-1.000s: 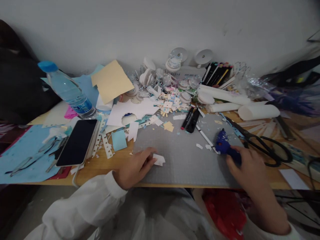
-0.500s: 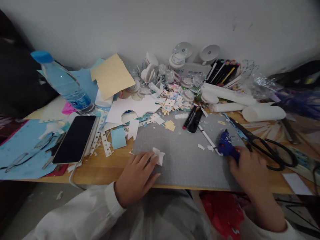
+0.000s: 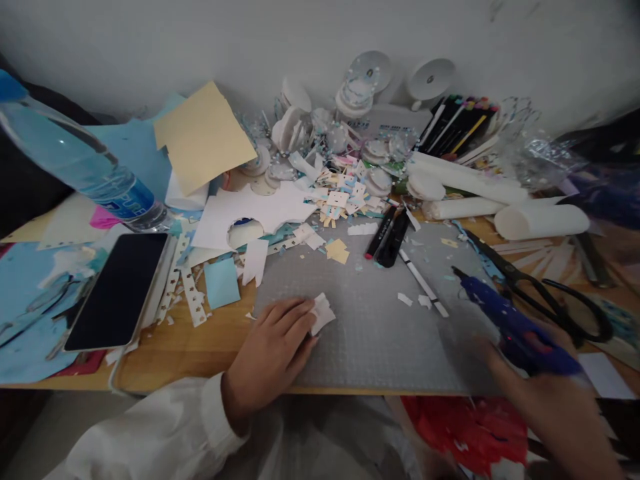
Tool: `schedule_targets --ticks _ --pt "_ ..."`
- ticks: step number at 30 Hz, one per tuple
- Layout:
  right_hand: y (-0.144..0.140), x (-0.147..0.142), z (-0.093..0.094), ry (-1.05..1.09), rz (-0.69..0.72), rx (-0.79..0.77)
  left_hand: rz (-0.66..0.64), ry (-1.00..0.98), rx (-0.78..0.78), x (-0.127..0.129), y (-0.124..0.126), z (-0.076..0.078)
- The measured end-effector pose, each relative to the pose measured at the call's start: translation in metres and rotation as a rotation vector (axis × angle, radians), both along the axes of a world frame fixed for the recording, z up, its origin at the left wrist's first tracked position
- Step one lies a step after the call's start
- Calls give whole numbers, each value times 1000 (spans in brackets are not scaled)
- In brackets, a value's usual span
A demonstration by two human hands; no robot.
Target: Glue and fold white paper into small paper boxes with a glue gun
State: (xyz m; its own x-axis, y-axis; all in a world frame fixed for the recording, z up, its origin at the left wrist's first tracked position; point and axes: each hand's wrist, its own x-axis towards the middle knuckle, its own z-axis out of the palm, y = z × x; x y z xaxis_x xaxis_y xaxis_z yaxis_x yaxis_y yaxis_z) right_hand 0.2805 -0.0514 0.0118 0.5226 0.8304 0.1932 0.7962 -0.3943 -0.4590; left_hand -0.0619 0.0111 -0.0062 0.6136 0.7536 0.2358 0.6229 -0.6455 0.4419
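My left hand [image 3: 270, 350] rests on the grey cutting mat [image 3: 370, 333] and pinches a small folded white paper piece [image 3: 321, 312] at its fingertips. At the mat's right corner my right hand [image 3: 555, 393] grips a blue glue gun [image 3: 510, 320], lifted off the mat, its nozzle pointing up and left. The hand is blurred. Small white paper scraps [image 3: 413, 300] lie on the mat between the hands.
Black scissors [image 3: 550, 293] lie right of the glue gun. Black markers [image 3: 385, 237] and a thin white pen [image 3: 423, 283] lie on the mat's far side. A phone [image 3: 117, 290] and a water bottle [image 3: 80, 167] sit left. Paper cut-outs, tape rolls and white paper rolls [image 3: 540, 220] crowd the back.
My right hand has lifted the glue gun off the mat and drawn it toward me and to the right. My left hand keeps hold of the paper piece, which has turned slightly.
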Motion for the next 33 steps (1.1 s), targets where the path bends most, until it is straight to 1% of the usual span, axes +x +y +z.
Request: schedule_targets --ticks 2,5,7,9,12,14,18,23,27,33 --pt "2 -16 8 36 -45 -6 14 -30 -19 -1 0 -2" --pt "9 -36 16 44 -36 32 89 -42 -38 -2 -1 -4" --pt "11 -47 20 36 45 64 171 -21 -33 -3 -2 -4" --pt "11 -57 22 41 162 71 217 3 -22 -4 -2 -4" --pt "8 -68 19 46 323 78 200 -7 -12 -3 -1 -4" --pt "7 -75 14 29 416 55 179 -54 -9 -3 0 -4" --pt "7 -86 5 20 533 1 142 -172 7 -3 -1 -4" --pt "11 -96 1 -42 578 -24 139 -261 33 -5 -3 -3" --pt "14 -98 0 -118 587 3 134 -259 33 -4 -3 -2" --pt "18 -97 1 -192 592 -31 130 -254 18 -4 -2 -3"
